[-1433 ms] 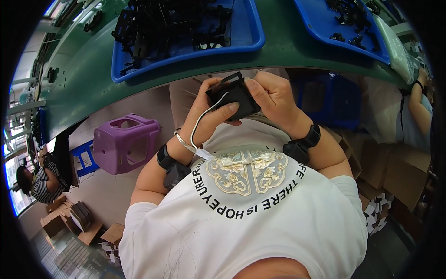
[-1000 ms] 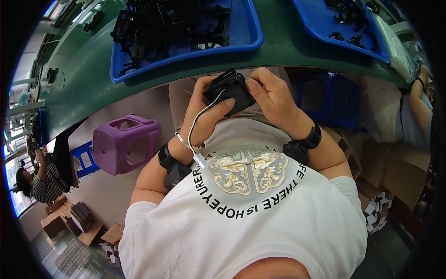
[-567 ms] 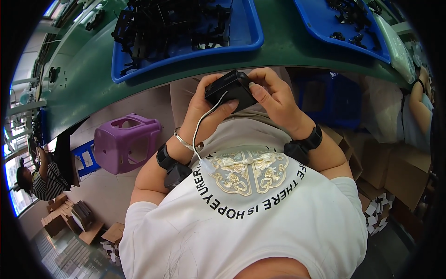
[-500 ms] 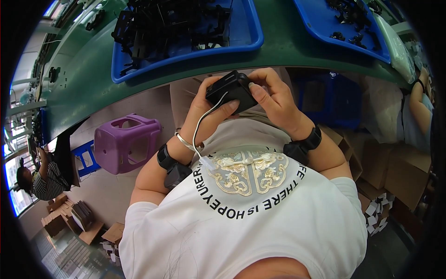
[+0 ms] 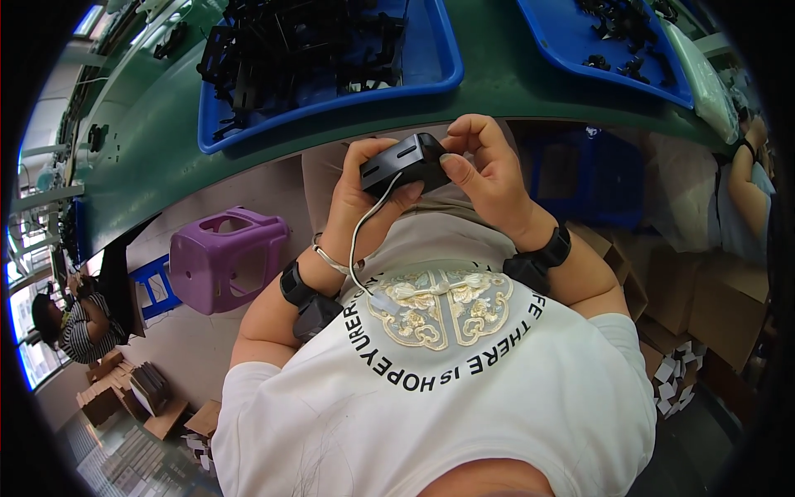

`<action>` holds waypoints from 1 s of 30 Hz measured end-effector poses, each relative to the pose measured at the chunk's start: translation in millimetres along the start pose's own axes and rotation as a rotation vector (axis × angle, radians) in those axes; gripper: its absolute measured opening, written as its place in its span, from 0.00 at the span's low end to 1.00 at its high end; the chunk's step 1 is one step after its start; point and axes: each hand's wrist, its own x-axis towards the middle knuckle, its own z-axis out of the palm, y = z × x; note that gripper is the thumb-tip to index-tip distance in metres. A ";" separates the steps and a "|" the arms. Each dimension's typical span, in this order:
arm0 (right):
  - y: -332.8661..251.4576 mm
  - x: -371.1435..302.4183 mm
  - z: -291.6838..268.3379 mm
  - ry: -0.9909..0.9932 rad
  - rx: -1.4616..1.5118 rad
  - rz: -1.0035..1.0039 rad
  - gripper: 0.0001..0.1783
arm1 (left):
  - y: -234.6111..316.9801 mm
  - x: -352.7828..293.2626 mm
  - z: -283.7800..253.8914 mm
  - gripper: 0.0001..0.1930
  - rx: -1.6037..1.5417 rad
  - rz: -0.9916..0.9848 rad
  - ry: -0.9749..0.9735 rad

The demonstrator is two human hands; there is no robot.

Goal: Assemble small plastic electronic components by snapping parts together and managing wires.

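A small black box (image 5: 406, 161) with slots in one face and a white cable (image 5: 354, 236) coming out of it is held over my lap, just short of the bench edge. My left hand (image 5: 368, 186) grips its left end, thumb on the near side and fingers round the far side. At the right end, the thumb and curled fingers of my right hand (image 5: 489, 170) close on the box's corner; part of that contact is hidden. The cable loops down past my left wrist to a pale connector (image 5: 381, 303) lying against my shirt.
On the green bench (image 5: 149, 166) sits a blue tray (image 5: 331, 106) of black parts, with another blue tray (image 5: 571, 68) to its right. A purple stool (image 5: 203, 265) stands at left. Cardboard boxes (image 5: 704, 306) are at right. Other people work at both sides.
The box has turned in my hands, so its slotted face shows more. My right fingers have shifted at its end, and the cable's connector has slid slightly right and down.
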 end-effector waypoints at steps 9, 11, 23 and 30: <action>2.7 7.3 -10.3 -0.069 0.067 0.144 0.12 | -0.2 -0.8 5.6 0.24 -0.019 -0.144 -0.018; 1.1 6.3 -10.9 -0.073 0.093 0.088 0.13 | 1.3 1.4 4.6 0.24 -0.067 -0.141 0.005; -1.4 -0.4 -3.8 -0.109 -0.161 0.203 0.16 | -2.4 0.0 5.0 0.22 0.178 -0.015 -0.001; -6.9 -0.1 -3.9 -0.147 -0.141 0.008 0.16 | -1.5 -0.8 4.1 0.22 -0.158 -0.140 0.043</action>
